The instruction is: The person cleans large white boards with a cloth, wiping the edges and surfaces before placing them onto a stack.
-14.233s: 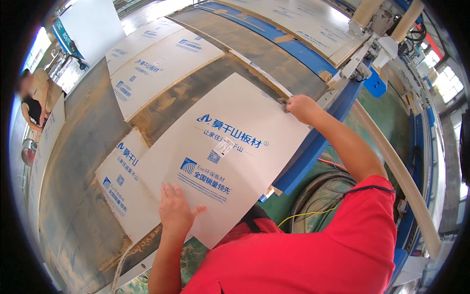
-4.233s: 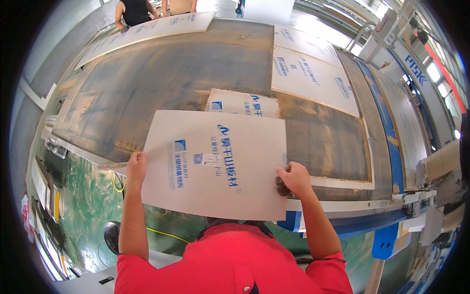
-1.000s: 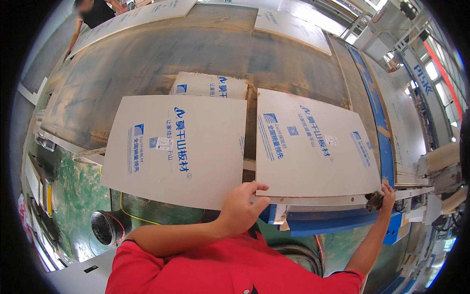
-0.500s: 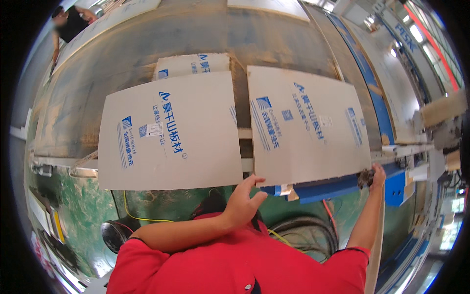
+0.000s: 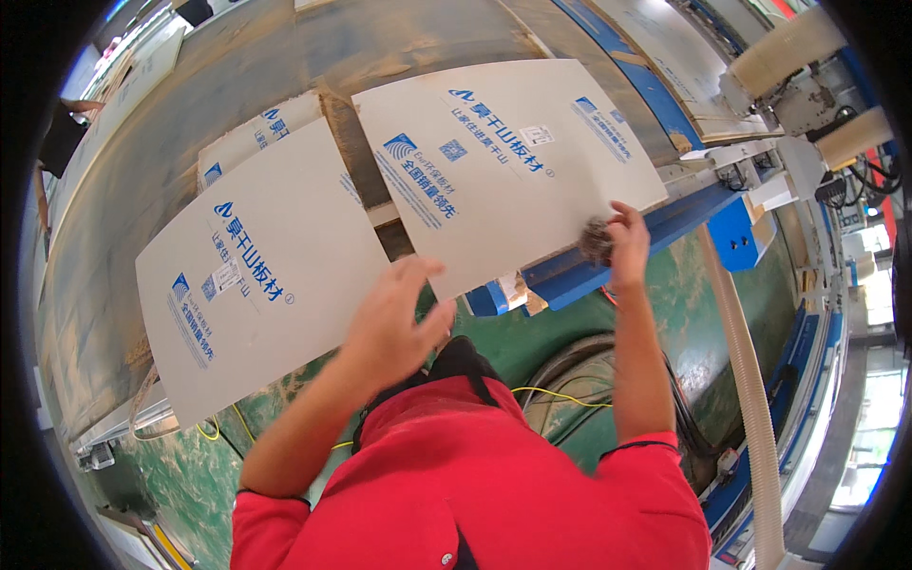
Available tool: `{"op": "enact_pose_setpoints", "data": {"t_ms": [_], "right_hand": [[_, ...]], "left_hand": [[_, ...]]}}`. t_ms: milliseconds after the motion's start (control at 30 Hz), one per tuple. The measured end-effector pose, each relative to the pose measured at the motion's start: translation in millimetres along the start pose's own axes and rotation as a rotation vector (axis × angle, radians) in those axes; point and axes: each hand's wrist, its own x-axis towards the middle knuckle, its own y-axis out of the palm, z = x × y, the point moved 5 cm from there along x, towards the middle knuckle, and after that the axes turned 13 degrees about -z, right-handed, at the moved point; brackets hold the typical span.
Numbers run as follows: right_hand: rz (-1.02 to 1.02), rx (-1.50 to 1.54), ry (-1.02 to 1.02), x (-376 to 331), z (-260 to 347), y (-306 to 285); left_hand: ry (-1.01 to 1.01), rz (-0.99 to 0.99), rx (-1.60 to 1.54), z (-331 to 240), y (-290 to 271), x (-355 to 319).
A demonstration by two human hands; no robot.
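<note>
Two pale boards with blue printing lie side by side over the table's near edge: a left board [image 5: 313, 323] and a right board [image 5: 518, 204]. A third printed board [image 5: 242, 152] shows partly from beneath the left one. My right hand [image 5: 630, 249] grips a dark, tangled clump of steel wool [image 5: 597, 241] at the near edge of the right board. Slightly blurred, my left hand [image 5: 391, 318] is open with fingers apart, by the gap between the two boards; whether it touches either is unclear.
The dusty work table [image 5: 285, 71] stretches away behind the boards. A blue metal beam [image 5: 636, 242] runs under the right board's edge. Ribbed hoses [image 5: 750, 408] and machine parts stand on the right. Yellow cables [image 5: 560, 394] cross the green floor. Another person's arm [image 5: 84, 106] is at far left.
My view has turned, so the boards appear tilted. My right hand has brought the steel wool from beyond the right board's corner onto its near edge. My left hand has spread its fingers.
</note>
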Motion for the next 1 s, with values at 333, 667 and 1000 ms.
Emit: {"op": "enact_pose_setpoints", "data": {"t_ms": [333,667,1000], "right_hand": [[0.018,-0.243,-0.425,-45,26,-7],[0.029,-0.365,-0.523,-43,35,-12],[0.169,0.315,0.244,79,40,-89]], "left_hand": [[0.136,0.241,0.713,13,2,87],[0.083,0.384,0.792,15,25,138],[0.087,0.33,0.78,-5,38,159]]}}
